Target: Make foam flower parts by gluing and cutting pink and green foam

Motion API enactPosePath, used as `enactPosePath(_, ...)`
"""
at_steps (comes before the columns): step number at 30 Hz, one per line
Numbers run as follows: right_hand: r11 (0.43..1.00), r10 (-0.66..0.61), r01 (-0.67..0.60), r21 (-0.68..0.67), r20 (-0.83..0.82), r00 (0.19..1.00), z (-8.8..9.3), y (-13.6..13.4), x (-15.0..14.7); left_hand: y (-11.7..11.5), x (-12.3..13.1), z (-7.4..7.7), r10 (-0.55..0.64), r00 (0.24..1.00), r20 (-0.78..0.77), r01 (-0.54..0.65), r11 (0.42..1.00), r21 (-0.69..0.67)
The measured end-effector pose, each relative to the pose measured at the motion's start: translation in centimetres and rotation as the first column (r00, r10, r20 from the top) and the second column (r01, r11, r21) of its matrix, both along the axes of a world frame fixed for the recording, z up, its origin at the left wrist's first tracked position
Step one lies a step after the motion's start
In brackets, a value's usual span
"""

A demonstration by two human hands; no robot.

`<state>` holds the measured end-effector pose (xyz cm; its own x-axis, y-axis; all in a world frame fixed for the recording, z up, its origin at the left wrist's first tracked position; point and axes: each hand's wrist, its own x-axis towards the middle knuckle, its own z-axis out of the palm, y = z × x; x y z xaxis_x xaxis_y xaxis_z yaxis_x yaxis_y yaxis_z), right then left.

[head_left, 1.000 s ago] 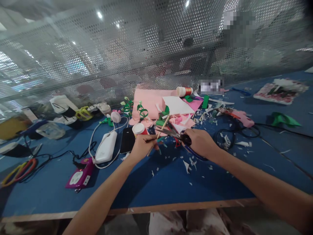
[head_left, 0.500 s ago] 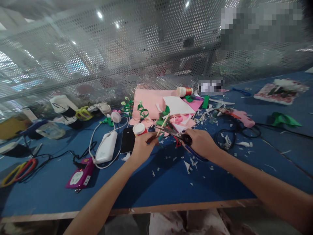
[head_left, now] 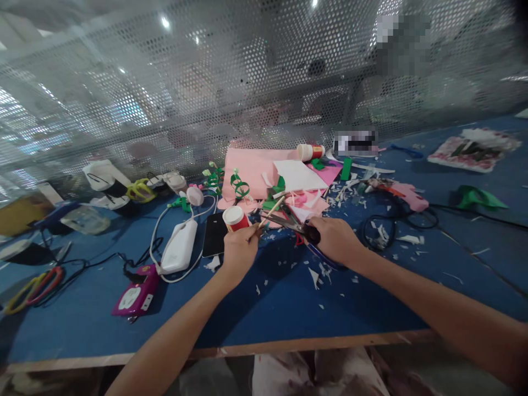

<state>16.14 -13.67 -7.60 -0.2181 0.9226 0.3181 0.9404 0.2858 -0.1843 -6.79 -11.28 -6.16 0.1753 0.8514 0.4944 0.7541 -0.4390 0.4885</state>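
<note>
My left hand (head_left: 241, 250) is closed around a thin, pale wooden stick (head_left: 271, 211) that points up and to the right. A red-and-white paper cup (head_left: 236, 218) stands just behind its fingers. My right hand (head_left: 336, 241) grips a pair of scissors (head_left: 312, 234) by the dark handles. Their blades point left, close to the stick; whether they touch it I cannot tell. Beyond the blades lie pink paper pieces (head_left: 307, 202) and green paper strips (head_left: 275, 191). The left fingertips are partly hidden.
A black phone (head_left: 212, 236), a white power bank (head_left: 179, 246) with a cable and a purple socket block (head_left: 137, 291) lie on the left. Pink sheets (head_left: 251, 165) and stacked cups (head_left: 310, 152) are at the back. White scraps and a pink glue gun (head_left: 408, 196) lie on the right.
The left hand has drawn slightly left, and the scissors have shifted a little left too. A small green piece beside the left fingers no longer shows.
</note>
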Motion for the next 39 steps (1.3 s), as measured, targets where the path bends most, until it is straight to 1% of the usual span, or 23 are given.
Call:
enactPosePath(2,1.0,0.004,-0.004,0.018,-0.02,1.0,-0.3,0.0,-0.1,-0.2,0.1,-0.2,-0.014,0.999,0.029,0.013,0.999,0.035)
enactPosePath(4,0.999,0.018,-0.016,0.04,-0.037,0.999,-0.3,0.1,0.0,-0.1,0.2,0.0,-0.106,0.982,0.155,0.118,0.99,-0.072)
enactPosePath(5,0.998,0.027,-0.025,0.05,-0.046,0.999,-0.3,0.2,0.1,0.0,0.2,0.1,-0.163,0.955,0.249,0.207,0.965,-0.16)
enactPosePath(6,0.998,0.037,-0.034,0.057,-0.054,0.998,-0.2,0.3,0.2,0.1,0.2,0.4,-0.211,0.913,0.349,0.308,0.918,-0.25)
enactPosePath(9,0.997,0.054,-0.051,0.053,-0.067,0.996,0.3,0.6,0.7,0.5,0.1,1.2,-0.258,0.78,0.57,0.552,0.713,-0.433)
enactPosePath(11,0.997,0.066,-0.064,0.043,-0.055,0.996,0.6,0.7,0.9,0.8,-0.1,1.7,-0.249,0.748,0.615,0.615,0.607,-0.502)
enactPosePath(14,0.996,0.086,-0.085,0.041,-0.023,0.996,0.8,0.6,1.1,1.0,-0.4,2.1,-0.246,0.75,0.614,0.633,0.539,-0.556)
enactPosePath(16,0.995,0.086,-0.085,0.048,-0.007,0.996,0.7,0.4,1.0,1.0,-0.5,2.1,-0.243,0.766,0.595,0.611,0.562,-0.558)
enactPosePath(17,0.995,0.082,-0.081,0.051,-0.003,0.997,0.6,0.4,1.0,0.9,-0.4,2.1,-0.232,0.787,0.572,0.578,0.603,-0.55)
enactPosePath(19,0.996,0.072,-0.072,0.057,-0.002,0.997,0.4,0.2,0.9,0.5,-0.2,1.8,-0.198,0.859,0.473,0.443,0.75,-0.491)
enactPosePath(21,0.996,0.063,-0.063,0.069,-0.006,0.998,0.1,0.2,0.8,0.0,0.0,1.4,-0.144,0.937,0.319,0.251,0.911,-0.327)
enactPosePath(22,0.995,0.062,-0.061,0.078,-0.008,0.998,0.0,0.1,0.7,-0.2,0.1,1.1,-0.12,0.962,0.246,0.176,0.959,-0.221)
enactPosePath(24,0.994,0.056,-0.054,0.099,-0.017,0.998,-0.2,0.2,0.6,-0.4,0.2,0.7,-0.1,0.984,0.149,0.11,0.992,-0.061)
enactPosePath(26,0.992,0.055,-0.05,0.114,-0.035,0.998,-0.1,0.2,0.6,-0.4,0.2,0.6,-0.137,0.979,0.148,0.148,0.987,-0.064)
enactPosePath(28,0.991,0.072,-0.064,0.116,-0.061,0.996,0.0,0.3,0.7,-0.3,0.1,0.7,-0.219,0.94,0.26,0.275,0.94,-0.201)
enactPosePath(29,0.991,0.086,-0.077,0.114,-0.077,0.993,0.2,0.3,0.7,-0.2,0.1,1.0,-0.258,0.902,0.346,0.363,0.887,-0.284)
enactPosePath(31,0.989,0.118,-0.107,0.103,-0.107,0.987,0.5,0.4,0.9,0.0,0.0,1.5,-0.297,0.802,0.519,0.537,0.739,-0.407)
enactPosePath(33,0.987,0.138,-0.126,0.094,-0.125,0.983,0.6,0.5,1.0,0.2,-0.1,2.0,-0.277,0.726,0.63,0.639,0.609,-0.469)
enactPosePath(34,0.987,0.143,-0.131,0.095,-0.124,0.982,0.7,0.5,1.0,0.3,-0.1,2.2,-0.259,0.709,0.655,0.66,0.57,-0.489)
enactPosePath(36,0.986,0.14,-0.13,0.104,-0.101,0.985,0.6,0.5,1.1,0.5,-0.2,2.3,-0.24,0.719,0.653,0.653,0.557,-0.514)
enactPosePath(37,0.986,0.132,-0.123,0.11,-0.084,0.988,0.5,0.5,1.1,0.5,-0.3,2.2,-0.24,0.741,0.627,0.627,0.584,-0.517)
enactPosePath(38,0.987,0.121,-0.114,0.111,-0.067,0.99,0.3,0.5,1.0,0.5,-0.3,2.1,-0.239,0.774,0.586,0.58,0.638,-0.507)
enactPosePath(39,0.989,0.109,-0.103,0.109,-0.053,0.993,0.2,0.5,1.0,0.5,-0.3,1.9,-0.233,0.818,0.526,0.51,0.717,-0.475)
